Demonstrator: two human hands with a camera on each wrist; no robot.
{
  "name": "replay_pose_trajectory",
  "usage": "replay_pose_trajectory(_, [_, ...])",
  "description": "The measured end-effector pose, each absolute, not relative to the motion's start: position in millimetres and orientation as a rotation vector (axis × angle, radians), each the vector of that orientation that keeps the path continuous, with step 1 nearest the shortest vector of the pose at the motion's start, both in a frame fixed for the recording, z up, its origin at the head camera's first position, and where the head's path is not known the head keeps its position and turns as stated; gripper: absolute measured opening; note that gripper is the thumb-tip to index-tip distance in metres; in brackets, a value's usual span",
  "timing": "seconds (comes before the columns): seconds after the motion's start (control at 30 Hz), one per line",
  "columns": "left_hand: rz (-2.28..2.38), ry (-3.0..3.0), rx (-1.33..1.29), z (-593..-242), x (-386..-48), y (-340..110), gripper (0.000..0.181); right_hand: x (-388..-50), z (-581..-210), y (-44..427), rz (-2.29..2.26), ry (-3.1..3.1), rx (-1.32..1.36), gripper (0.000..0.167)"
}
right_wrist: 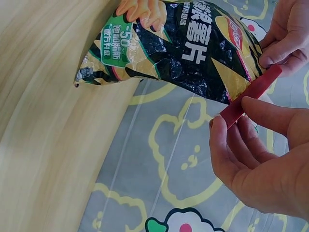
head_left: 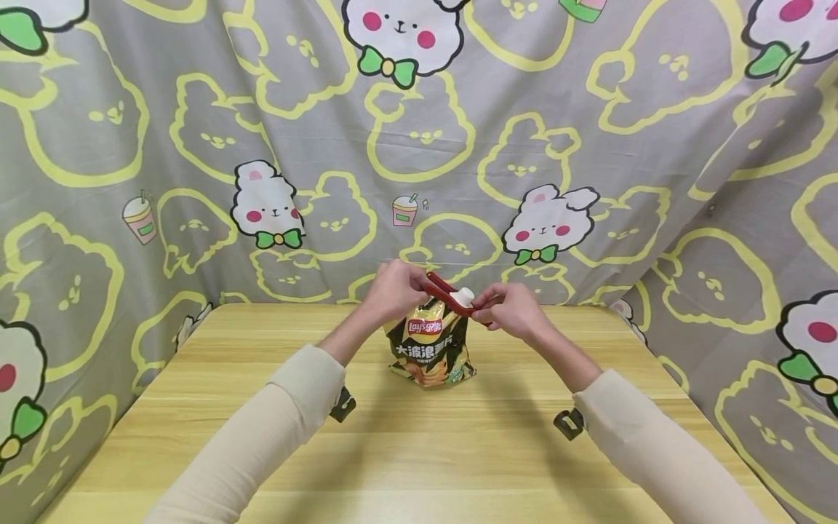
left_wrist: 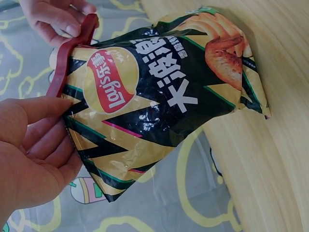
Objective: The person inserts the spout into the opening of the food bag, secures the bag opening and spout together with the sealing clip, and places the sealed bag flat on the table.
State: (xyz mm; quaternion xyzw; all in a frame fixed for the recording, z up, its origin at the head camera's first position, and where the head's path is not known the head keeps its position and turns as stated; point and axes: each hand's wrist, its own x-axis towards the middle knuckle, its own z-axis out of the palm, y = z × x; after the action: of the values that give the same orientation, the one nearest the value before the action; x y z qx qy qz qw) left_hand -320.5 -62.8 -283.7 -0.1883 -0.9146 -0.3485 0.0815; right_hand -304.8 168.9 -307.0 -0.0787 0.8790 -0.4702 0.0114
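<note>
The wooden tabletop (head_left: pixel 419 466) lies nearest, at six o'clock. On it stands the chip bag (head_left: pixel 427 356), front facing the viewer. At two o'clock from the bag, the right hand (head_left: pixel 513 309) has its grip closed, pinching the red clip (right_wrist: pixel 253 92) along the bag's top edge. At eleven, the left hand's (head_left: pixel 396 287) closed grip pinches the bag's top corner. Behind hangs a patterned curtain (head_left: pixel 425 145).

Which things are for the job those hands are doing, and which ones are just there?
For the job, it seems:
bag
clip
white knob on it
left hand, at the bag's top
right hand, pinching the clip

Just there:
table
curtain
black wrist pieces
</note>
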Motion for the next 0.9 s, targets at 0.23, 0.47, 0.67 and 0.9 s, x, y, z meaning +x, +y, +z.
replay_pose_trajectory(0.23, [-1.057, -2.737, -0.55, -283.8, -320.6, -62.4, 0.009, -307.1, -307.9, 169.0, -1.475, 2.722, -0.252, 0.032])
replay_pose_trajectory(0.47, [-1.082, -2.729, -0.542, -284.5, -320.5, -63.3, 0.008, -308.0, -310.3, 166.7, -1.484, 2.748, -0.212, 0.025])
replay_pose_trajectory(0.67, [-1.072, -2.725, -0.532, -284.8, -320.4, -64.0, 0.008, -307.6, -312.0, 164.8, -1.473, 2.781, -0.203, 0.021])
replay_pose_trajectory(0.9, [-1.082, -2.72, -0.504, -280.0, -318.4, -67.3, 0.006, -308.8, -313.7, 166.0, -1.49, 2.778, -0.185, 0.019])
